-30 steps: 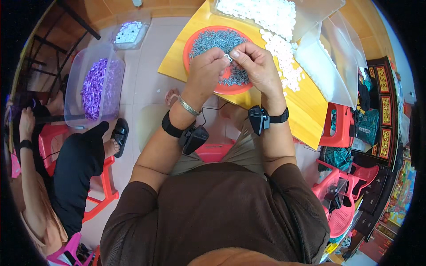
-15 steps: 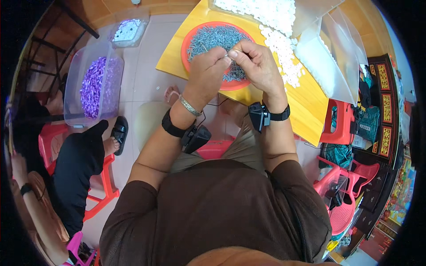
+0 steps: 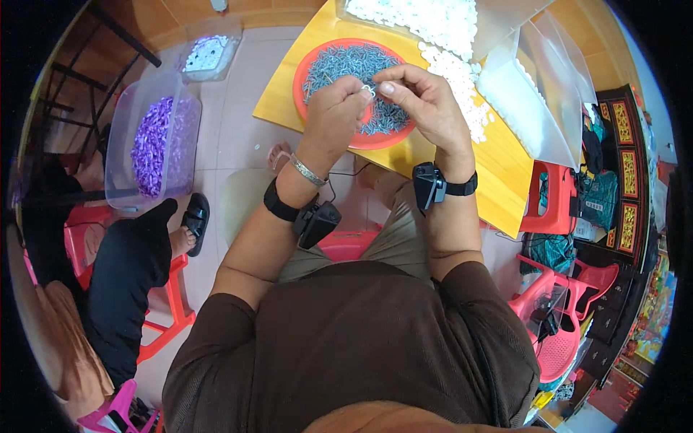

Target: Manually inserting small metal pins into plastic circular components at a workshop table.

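My left hand point(image 3: 330, 115) is closed in a pinch on a small white plastic piece point(image 3: 368, 91), which sticks out past the fingertips. Just to its right, my right hand point(image 3: 431, 108) has thumb and forefinger drawn together; whatever lies between them is too small to make out. Both hands are above a round red tray point(image 3: 297, 86) heaped with grey-blue screws point(image 3: 346, 59). The tray stands on a yellow wooden table point(image 3: 498, 184). Many small white pieces point(image 3: 462, 90) lie loose on the table beyond my right hand.
A clear box of white pieces point(image 3: 419, 16) and a tilted clear bin point(image 3: 516, 108) stand at the table's far right. On the floor at left are a bin of purple pieces point(image 3: 153, 148) and a smaller box point(image 3: 208, 56). Another person's leg point(image 3: 130, 274) is at left.
My right hand has drawn slightly right, away from my left fingertips, and the white piece now shows between them. At far left, the other person's forearm has gone from view.
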`<move>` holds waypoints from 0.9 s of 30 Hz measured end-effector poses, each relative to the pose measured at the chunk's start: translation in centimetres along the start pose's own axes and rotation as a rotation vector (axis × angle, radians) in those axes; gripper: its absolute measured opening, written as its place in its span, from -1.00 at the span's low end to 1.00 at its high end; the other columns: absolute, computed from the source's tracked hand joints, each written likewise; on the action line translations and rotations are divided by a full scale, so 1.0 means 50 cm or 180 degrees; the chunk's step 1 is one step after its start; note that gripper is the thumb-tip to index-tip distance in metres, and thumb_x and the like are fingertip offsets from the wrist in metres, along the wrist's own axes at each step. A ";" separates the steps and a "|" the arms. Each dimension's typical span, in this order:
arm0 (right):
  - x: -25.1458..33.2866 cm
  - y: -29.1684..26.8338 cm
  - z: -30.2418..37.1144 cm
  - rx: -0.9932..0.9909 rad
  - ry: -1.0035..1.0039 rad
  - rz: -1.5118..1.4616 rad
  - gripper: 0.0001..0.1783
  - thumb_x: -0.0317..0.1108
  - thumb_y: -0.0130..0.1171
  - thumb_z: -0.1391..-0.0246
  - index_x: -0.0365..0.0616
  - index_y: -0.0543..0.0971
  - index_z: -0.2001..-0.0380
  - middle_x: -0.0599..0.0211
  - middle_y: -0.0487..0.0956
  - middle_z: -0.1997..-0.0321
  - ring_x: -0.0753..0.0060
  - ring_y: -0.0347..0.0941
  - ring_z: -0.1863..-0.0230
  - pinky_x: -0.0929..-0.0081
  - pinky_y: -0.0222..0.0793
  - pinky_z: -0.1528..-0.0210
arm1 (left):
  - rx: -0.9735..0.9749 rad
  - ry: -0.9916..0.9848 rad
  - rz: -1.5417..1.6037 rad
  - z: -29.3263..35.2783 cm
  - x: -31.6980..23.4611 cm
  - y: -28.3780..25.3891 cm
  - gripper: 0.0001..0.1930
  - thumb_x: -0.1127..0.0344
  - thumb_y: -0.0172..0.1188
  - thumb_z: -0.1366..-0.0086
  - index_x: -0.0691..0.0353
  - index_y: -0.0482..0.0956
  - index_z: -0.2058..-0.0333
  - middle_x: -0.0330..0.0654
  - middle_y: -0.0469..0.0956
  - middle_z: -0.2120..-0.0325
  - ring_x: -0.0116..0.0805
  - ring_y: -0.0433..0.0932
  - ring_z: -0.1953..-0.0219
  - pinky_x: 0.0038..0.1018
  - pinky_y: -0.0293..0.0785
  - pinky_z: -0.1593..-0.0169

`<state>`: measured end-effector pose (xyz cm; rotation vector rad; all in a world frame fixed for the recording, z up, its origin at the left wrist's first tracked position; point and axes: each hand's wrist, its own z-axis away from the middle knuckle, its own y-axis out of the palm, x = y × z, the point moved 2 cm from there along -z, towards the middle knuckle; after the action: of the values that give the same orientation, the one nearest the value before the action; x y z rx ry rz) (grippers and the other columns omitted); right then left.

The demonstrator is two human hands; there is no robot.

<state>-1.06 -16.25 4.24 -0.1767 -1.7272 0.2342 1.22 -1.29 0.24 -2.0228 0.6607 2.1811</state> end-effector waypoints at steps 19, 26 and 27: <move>0.021 0.010 0.006 -0.0095 0.0174 0.0777 -0.79 -0.24 0.16 0.01 -0.19 0.57 0.45 0.18 0.52 0.59 0.35 0.45 0.56 0.46 0.34 0.48 | 0.0250 0.0118 -0.0058 -0.003 -0.003 -0.006 -0.85 0.35 0.04 -0.19 0.27 0.44 0.53 -0.36 0.33 0.69 -0.61 0.27 0.63 -0.64 0.23 0.54; -0.002 -0.141 0.041 -0.0955 0.0180 0.1881 -0.80 -0.34 0.14 -0.06 -0.25 0.58 0.31 0.38 0.58 0.44 0.65 0.43 0.39 0.63 0.35 0.31 | 0.0080 0.0118 -0.0015 -0.011 -0.026 -0.046 -0.84 0.31 -0.01 -0.25 0.20 0.44 0.49 -0.38 0.36 0.66 -0.62 0.30 0.62 -0.69 0.16 0.53; -0.005 -0.168 0.054 -0.0946 0.0403 0.2155 -0.80 -0.34 0.15 -0.05 -0.25 0.59 0.31 0.35 0.59 0.44 0.64 0.44 0.40 0.62 0.35 0.32 | 0.0051 0.0126 0.0115 -0.014 -0.033 -0.052 -0.84 0.32 0.01 -0.23 0.21 0.44 0.51 -0.37 0.36 0.68 -0.63 0.30 0.64 -0.70 0.18 0.55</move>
<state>-3.57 -24.57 5.72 -0.9790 -1.5187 0.4468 2.97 1.18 1.18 -2.0670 0.7225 2.1534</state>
